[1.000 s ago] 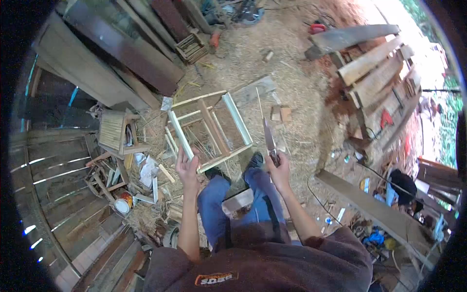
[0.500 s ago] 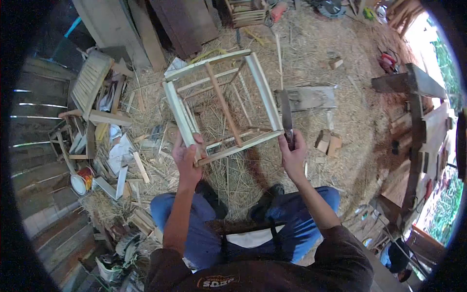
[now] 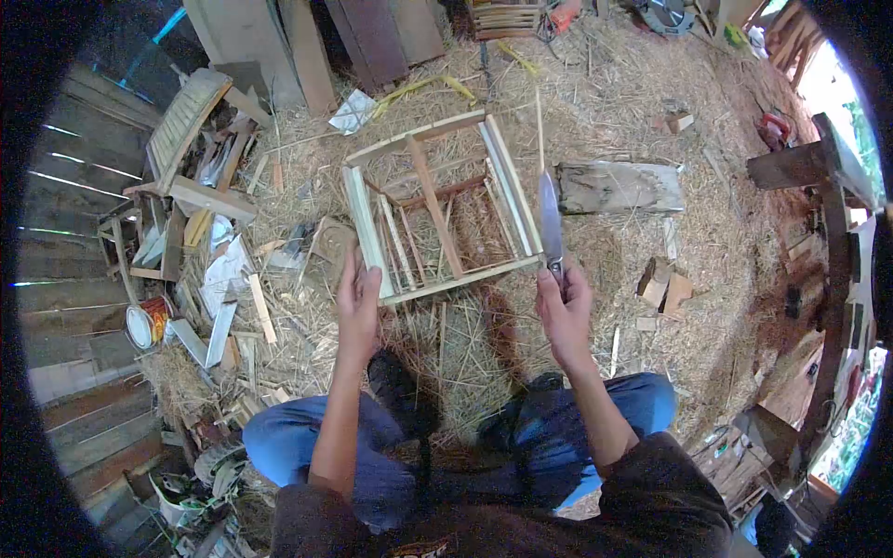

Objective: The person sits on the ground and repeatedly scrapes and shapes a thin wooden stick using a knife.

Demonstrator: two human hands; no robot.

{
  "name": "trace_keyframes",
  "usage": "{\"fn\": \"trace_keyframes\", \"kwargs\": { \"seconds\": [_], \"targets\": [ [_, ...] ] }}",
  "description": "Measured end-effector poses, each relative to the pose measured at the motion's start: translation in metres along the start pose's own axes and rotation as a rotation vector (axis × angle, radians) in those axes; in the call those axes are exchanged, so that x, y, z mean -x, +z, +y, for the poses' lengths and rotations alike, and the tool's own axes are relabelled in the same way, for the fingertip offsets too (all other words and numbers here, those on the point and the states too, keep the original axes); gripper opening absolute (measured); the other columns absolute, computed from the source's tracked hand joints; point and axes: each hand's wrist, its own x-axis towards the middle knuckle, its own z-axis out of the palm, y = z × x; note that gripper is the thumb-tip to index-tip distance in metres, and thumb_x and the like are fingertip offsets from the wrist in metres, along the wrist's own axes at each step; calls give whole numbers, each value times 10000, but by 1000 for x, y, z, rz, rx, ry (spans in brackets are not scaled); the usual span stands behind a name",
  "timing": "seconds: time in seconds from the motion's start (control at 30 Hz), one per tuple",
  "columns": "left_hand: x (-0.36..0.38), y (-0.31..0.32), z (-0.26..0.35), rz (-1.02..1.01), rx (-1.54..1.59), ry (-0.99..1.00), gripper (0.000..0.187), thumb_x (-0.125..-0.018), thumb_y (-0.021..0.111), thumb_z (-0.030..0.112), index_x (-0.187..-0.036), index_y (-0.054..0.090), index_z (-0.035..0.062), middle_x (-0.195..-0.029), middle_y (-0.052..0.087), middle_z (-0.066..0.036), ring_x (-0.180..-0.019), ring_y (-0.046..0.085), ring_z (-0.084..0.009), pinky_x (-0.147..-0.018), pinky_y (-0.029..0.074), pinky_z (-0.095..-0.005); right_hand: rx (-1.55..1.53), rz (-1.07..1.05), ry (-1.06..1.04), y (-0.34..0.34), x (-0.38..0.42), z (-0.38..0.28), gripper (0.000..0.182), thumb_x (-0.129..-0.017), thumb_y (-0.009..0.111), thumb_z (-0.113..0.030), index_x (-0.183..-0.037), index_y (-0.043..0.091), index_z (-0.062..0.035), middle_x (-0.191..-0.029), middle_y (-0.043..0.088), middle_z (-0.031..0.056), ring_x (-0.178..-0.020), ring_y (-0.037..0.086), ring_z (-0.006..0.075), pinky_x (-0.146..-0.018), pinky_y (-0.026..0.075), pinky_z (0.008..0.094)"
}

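Observation:
A box-like wooden frame (image 3: 433,209) of pale slats is in front of me, with one brown bar across its open top. My left hand (image 3: 357,302) grips its near left corner, thumb along the side rail and fingers at the outer edge. At the near right corner, my right hand (image 3: 566,316) is closed around the handle of a knife (image 3: 551,223). The blade points away from me, close along the frame's right rail. Through the top, thinner slats and a reddish-brown rail show lower down.
Straw and shavings cover the ground. A weathered board (image 3: 621,188) lies right of the knife, with wood blocks (image 3: 663,285) nearer me. Scrap wood and a slatted wooden piece (image 3: 189,130) are piled left. A timber bench (image 3: 833,242) stands right, and a circular saw (image 3: 665,14) lies at the back.
The wooden frame has tilted and turned slightly, so its lower slats show differently through the top. My left hand's fingers have shifted to its outer side. The knife stays in my right hand.

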Motion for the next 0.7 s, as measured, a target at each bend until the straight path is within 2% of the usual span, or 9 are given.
{"fn": "trace_keyframes", "kwargs": {
  "seconds": [0.17, 0.23, 0.3, 0.37, 0.4, 0.5, 0.53, 0.63, 0.7],
  "targets": [
    [30, -2, 12, -56, -66, 89, 519, -1015, 537, 201, -1463, 404, -23, -1518, 406, -155, -1403, 374, -219, -1143, 293, -333, 58, 32, -50, 1, 13, -18, 166, -956, 657, -198, -998, 604, -47, -735, 539, -73, -616, 453, 13, -510, 349, 197],
    [36, -1, 7, -27, -186, 168, 517, -1012, 537, 199, -1468, 405, -7, -1520, 409, -155, -1413, 367, -236, -1152, 284, -349, -50, -105, -39, 0, 12, -34, 167, -995, 603, -234, -1008, 582, -69, -677, 502, -54, -557, 462, 41, -502, 376, 213],
    [48, 0, 16, 10, -291, 254, 450, -1006, 543, 199, -1413, 489, 13, -1483, 455, -154, -1399, 395, -269, -1158, 280, -372, -308, -185, 99, 3, 25, -55, 205, -993, 612, -273, -1024, 597, -71, -679, 523, -48, -561, 477, 47, -516, 386, 209],
    [52, 9, 28, 27, -300, 364, 410, -1001, 550, 196, -1368, 538, 13, -1449, 492, -157, -1380, 418, -273, -1155, 289, -378, -317, -311, 72, -7, 24, -58, 258, -988, 612, -321, -1063, 602, -74, -686, 547, -39, -571, 496, 56, -533, 394, 207],
    [54, 12, 35, 26, -297, 443, 340, -1006, 547, 172, -1295, 582, -4, -1364, 563, -149, -1312, 482, -247, -1120, 340, -367, -307, -356, 47, -5, 25, -63, 263, -988, 610, -325, -1065, 601, -74, -686, 548, -40, -571, 496, 55, -531, 393, 212],
    [73, 25, 58, -188, -10, 378, 305, -1019, 532, 155, -1265, 589, -16, -1275, 620, -131, -1231, 541, -211, -1072, 387, -346, -341, -436, -10, 3, 39, -79, 287, -984, 612, -341, -1060, 595, -65, -689, 556, -32, -564, 496, 66, -525, 385, 231],
    [82, 29, 66, -239, 9, 371, 308, -1033, 509, 158, -1277, 566, -23, -1210, 651, -115, -1170, 578, -192, -1038, 413, -330, -398, -448, -9, 5, 41, -78, 295, -982, 614, -345, -1062, 594, -62, -690, 558, -30, -562, 494, 69, -523, 382, 234],
    [98, 39, 75, -325, 12, 354, 336, -1038, 502, 168, -1316, 526, -19, -1190, 660, -120, -1163, 586, -205, -1041, 414, -336, -480, -538, 27, 2, 52, -69, 315, -973, 623, -354, -1061, 599, -53, -705, 579, -14, -574, 512, 80, -531, 401, 241],
    [109, 45, 86, -398, 7, 352, 404, -1061, 449, 244, -1370, 478, -15, -1232, 639, -129, -1182, 580, -215, -1055, 406, -340, -449, -577, 21, 4, 54, -61, 323, -964, 640, -355, -1067, 616, -50, -736, 597, -13, -598, 528, 74, -534, 407, 233]
  ]
}}
